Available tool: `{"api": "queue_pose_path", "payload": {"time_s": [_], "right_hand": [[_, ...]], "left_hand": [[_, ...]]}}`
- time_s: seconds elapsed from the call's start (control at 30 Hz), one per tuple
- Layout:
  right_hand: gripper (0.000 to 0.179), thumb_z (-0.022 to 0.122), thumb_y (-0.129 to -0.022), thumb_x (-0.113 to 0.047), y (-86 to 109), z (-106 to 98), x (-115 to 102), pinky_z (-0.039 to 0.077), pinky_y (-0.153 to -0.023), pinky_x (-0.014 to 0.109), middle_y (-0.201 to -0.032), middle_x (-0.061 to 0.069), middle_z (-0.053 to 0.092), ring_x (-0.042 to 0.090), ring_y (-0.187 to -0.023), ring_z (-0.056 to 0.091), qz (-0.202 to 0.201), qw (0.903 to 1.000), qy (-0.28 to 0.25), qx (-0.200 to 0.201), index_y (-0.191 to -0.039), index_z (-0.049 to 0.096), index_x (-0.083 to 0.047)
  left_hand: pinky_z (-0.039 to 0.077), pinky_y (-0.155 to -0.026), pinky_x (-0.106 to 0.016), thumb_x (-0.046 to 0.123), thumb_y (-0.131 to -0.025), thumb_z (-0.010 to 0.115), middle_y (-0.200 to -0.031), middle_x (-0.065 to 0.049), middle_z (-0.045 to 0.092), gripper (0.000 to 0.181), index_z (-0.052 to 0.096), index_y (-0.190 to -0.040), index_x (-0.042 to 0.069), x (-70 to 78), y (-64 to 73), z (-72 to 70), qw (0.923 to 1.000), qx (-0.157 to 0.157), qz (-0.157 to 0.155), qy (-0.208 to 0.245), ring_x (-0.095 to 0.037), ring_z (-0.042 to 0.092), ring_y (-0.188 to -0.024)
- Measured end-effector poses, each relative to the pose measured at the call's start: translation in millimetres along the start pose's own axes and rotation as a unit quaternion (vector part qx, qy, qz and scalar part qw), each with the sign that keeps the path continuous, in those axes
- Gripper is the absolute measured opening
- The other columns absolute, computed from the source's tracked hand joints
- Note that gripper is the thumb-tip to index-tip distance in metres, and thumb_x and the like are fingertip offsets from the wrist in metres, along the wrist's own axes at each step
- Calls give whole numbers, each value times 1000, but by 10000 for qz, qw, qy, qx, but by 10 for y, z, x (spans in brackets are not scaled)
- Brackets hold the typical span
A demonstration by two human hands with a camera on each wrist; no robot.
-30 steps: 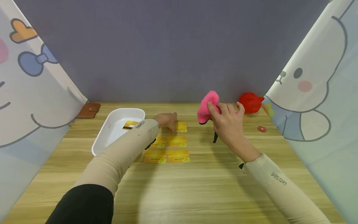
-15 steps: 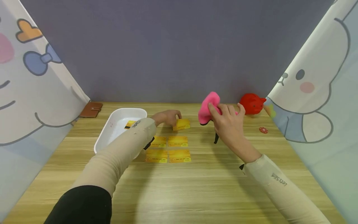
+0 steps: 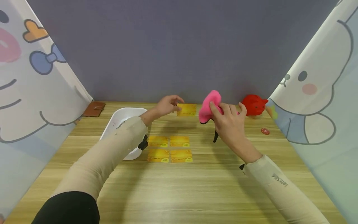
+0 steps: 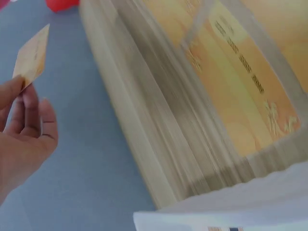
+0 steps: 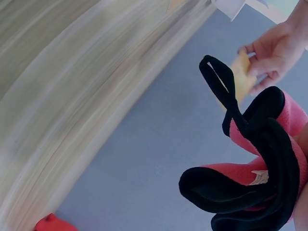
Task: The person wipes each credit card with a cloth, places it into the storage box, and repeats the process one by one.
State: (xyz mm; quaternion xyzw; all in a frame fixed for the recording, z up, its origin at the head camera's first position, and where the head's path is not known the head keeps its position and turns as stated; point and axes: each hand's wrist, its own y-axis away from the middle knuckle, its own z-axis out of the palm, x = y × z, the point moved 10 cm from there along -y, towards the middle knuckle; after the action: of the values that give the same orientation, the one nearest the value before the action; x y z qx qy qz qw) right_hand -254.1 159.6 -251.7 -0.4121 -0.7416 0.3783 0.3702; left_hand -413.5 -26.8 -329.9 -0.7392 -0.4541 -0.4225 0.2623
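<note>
A person's two hands work above a wood-grain desk (image 3: pixel 167 186). The left hand (image 3: pixel 167 105) pinches one yellow card (image 3: pixel 187 109) between thumb and fingers. The card is held up off the desk, toward its back edge, its printed side facing the wearer. The right hand (image 3: pixel 230 121) grips a soft pink pouch (image 3: pixel 209 107), its fingers pressed into the cloth. In the right wrist view, the pouch is bunched into folds with thick black edging, a black loop (image 5: pixel 216 77) and a small white tag (image 5: pixel 260 177). The pouch is also clear of the desk, and in the head view the raised card is just to its left, with a narrow gap between them.

Nearer the wearer, four more yellow cards (image 3: pixel 180 141) lie flat in two rows of two, set close together. To their left is a white tray (image 3: pixel 110 124); the left forearm, in a beige sleeve (image 3: pixel 103 158), crosses over it and hides much of its inside.

Farther out, a brown wallet (image 3: pixel 94 109) lies at the back left corner. At the back right sits a red piggy bank (image 3: pixel 254 105), with a red chip (image 3: pixel 265 131) nearer the wearer. Behind everything rises a plain grey wall (image 3: pixel 179 46).
</note>
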Motion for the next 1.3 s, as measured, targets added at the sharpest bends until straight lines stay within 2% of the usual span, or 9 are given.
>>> {"api": "queue_pose_path", "payload": {"time_s": [0.13, 0.3, 0.5, 0.63, 0.73, 0.87, 1.07, 1.17, 1.3], "right_hand": [[25, 66, -96, -15, -31, -39, -40, 39, -96, 68, -101, 16, 67, 36, -86, 60, -20, 9997, -13, 240, -120, 70, -16], [24, 66, -95, -17, -80, -68, -130, 40, -96, 68, -102, 15, 66, 36, -86, 61, -114, 9989, -12, 451, -119, 68, -17], [24, 65, -96, -14, -140, -61, -248, 41, -95, 68, -102, 14, 67, 36, -87, 62, -260, 9982, 70, 528, -119, 67, -17], [26, 64, -95, -11, -162, -64, -275, 41, -95, 69, -103, 14, 65, 35, -88, 61, -284, 9982, 76, 521, -120, 68, -17], [27, 64, -95, -12, -165, -63, -276, 40, -96, 70, -104, 15, 65, 36, -91, 61, -284, 9986, 51, 454, -122, 68, -17], [27, 64, -96, -13, -166, -62, -273, 39, -97, 70, -105, 15, 65, 36, -92, 61, -270, 9988, 22, 409, -122, 68, -17], [28, 66, -95, -15, -148, -42, -242, 40, -95, 69, -106, 16, 66, 37, -91, 61, -275, 9992, 43, 295, -124, 68, -16], [28, 67, -95, -15, -122, -19, -186, 39, -94, 68, -105, 17, 67, 38, -90, 62, -238, 9995, 83, 185, -123, 68, -15], [27, 65, -95, -12, -75, -15, -78, 39, -94, 68, -102, 17, 67, 38, -88, 61, -132, 9997, 147, 151, -122, 69, -15]], "left_hand": [[49, -82, -34, 11, -99, 64, -95, -3, 59, 33, 60, -131, 11, 141, 82, -50, 9977, 389, 233, 511, -26, 56, -90], [49, -80, -33, 11, -98, 66, -102, -6, 64, 34, 61, -131, 11, 317, 186, 2, 9922, 725, 458, 902, -25, 59, -93], [51, -82, -33, 10, -97, 67, -109, -12, 69, 33, 62, -130, 11, 574, 261, 166, 9868, 802, 846, 1120, -21, 64, -96], [53, -87, -32, 4, -96, 66, -113, -17, 71, 31, 64, -127, 6, 699, 303, 224, 9823, 904, 1061, 1254, -24, 67, -104], [55, -90, -32, 1, -95, 66, -114, -18, 72, 28, 66, -123, 3, 728, 324, 228, 9790, 1080, 1118, 1317, -24, 68, -104], [54, -84, -29, 3, -94, 67, -111, -17, 73, 26, 68, -120, 4, 725, 358, 228, 9775, 1255, 1091, 1296, -22, 68, -96], [51, -76, -28, 11, -94, 71, -104, -9, 73, 24, 70, -118, 11, 669, 454, 212, 9812, 1183, 889, 1242, -27, 65, -92], [49, -75, -29, 14, -94, 71, -101, -5, 71, 23, 70, -117, 12, 651, 519, 149, 9819, 1100, 941, 1218, -28, 63, -92], [50, -77, -29, 11, -95, 70, -96, -2, 68, 24, 68, -119, 9, 636, 595, -22, 9785, 1153, 1124, 1290, -22, 62, -88]]}}
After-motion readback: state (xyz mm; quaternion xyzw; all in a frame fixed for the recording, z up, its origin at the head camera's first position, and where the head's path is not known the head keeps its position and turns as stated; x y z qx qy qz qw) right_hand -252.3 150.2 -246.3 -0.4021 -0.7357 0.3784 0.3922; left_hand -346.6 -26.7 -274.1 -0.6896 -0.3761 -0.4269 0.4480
